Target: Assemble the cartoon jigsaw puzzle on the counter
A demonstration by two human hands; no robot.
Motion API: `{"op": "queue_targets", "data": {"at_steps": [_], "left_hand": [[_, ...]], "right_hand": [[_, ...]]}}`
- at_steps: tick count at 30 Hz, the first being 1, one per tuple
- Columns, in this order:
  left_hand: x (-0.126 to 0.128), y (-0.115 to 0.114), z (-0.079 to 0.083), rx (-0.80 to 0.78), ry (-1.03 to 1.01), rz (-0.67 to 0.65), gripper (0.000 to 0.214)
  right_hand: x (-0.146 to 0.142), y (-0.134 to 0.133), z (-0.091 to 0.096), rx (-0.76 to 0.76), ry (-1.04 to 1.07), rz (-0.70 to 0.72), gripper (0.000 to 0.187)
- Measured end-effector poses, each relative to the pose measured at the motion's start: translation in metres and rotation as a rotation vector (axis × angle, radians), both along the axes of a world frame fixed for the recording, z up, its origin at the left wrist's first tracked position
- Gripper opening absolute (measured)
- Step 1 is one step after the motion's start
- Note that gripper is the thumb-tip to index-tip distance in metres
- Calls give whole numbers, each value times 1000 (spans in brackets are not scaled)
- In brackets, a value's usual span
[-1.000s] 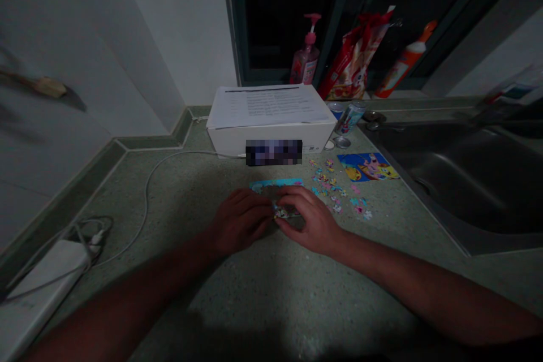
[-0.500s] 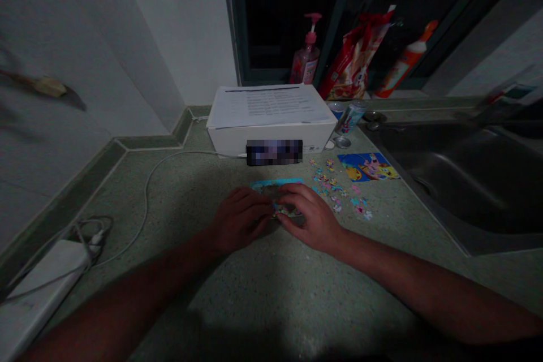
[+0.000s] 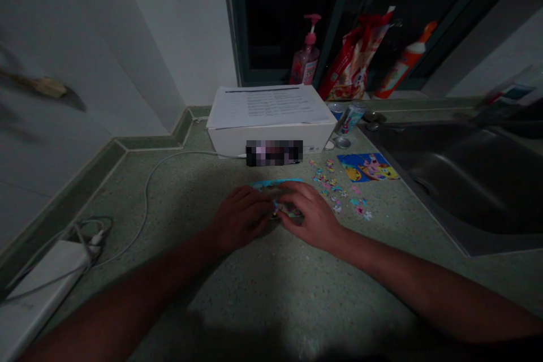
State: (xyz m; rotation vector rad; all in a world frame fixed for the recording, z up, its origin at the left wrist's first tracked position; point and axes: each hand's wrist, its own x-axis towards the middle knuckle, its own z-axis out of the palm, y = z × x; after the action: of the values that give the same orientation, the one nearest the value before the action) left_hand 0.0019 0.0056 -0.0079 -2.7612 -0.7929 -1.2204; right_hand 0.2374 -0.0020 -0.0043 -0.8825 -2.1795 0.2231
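Observation:
A partly assembled jigsaw puzzle (image 3: 278,182) lies on the counter, its light-blue top edge showing beyond my fingers and much of the rest covered. My left hand (image 3: 241,218) rests at its left side, fingers curled together, with whatever is at their tips hidden. From the right, my right hand (image 3: 311,218) reaches over the puzzle. Its thumb and forefinger come close together around a small colourful puzzle piece (image 3: 276,207) at the middle. Loose puzzle pieces (image 3: 331,185) lie scattered just right of that hand.
Behind the puzzle stands a white box (image 3: 231,138) topped with a printed sheet (image 3: 271,104); a blurred-out phone-like device (image 3: 275,154) leans on it. A picture card (image 3: 369,167), a can (image 3: 351,117) and the sink (image 3: 466,181) are rightward. A cable (image 3: 146,192) and white power strip (image 3: 51,277) lie left.
Both hands stay in almost the same place over the puzzle, with only slight finger movement. The blurred picture on the device differs.

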Motion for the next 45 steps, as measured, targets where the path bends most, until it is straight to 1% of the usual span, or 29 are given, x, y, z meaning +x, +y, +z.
{"op": "queue_targets", "data": {"at_steps": [3,6,10,12,16,20,24,27,37,45], "left_hand": [[-1,1,-3,-41,12,50,18],[-3,5,-8,-87,10,140,18],[-8,11,-9,-227,71,288,14],[-9,13,-8,-279,98,321,16],[-10,13,-9,-303,104,327,17],[-8,13,-11,-305,118,329,16],[-8,13,-11,-325,128,342,18],[-8,13,-11,-339,133,347,19],[-7,14,-11,-382,141,390,22],[-7,13,-12,-368,144,390,23]], "right_hand": [[2,3,-3,-17,-13,-24,20],[6,10,-5,-20,-8,-52,20],[14,25,1,-26,4,-107,14],[17,32,6,-34,3,-126,14],[20,43,10,-66,-45,-131,15],[18,46,3,-107,-77,-157,16],[16,47,-6,-132,-66,-167,15],[15,48,-9,-138,-76,-165,15],[14,48,-10,-144,-119,-157,17],[14,44,-12,-156,-181,-157,17]]}}
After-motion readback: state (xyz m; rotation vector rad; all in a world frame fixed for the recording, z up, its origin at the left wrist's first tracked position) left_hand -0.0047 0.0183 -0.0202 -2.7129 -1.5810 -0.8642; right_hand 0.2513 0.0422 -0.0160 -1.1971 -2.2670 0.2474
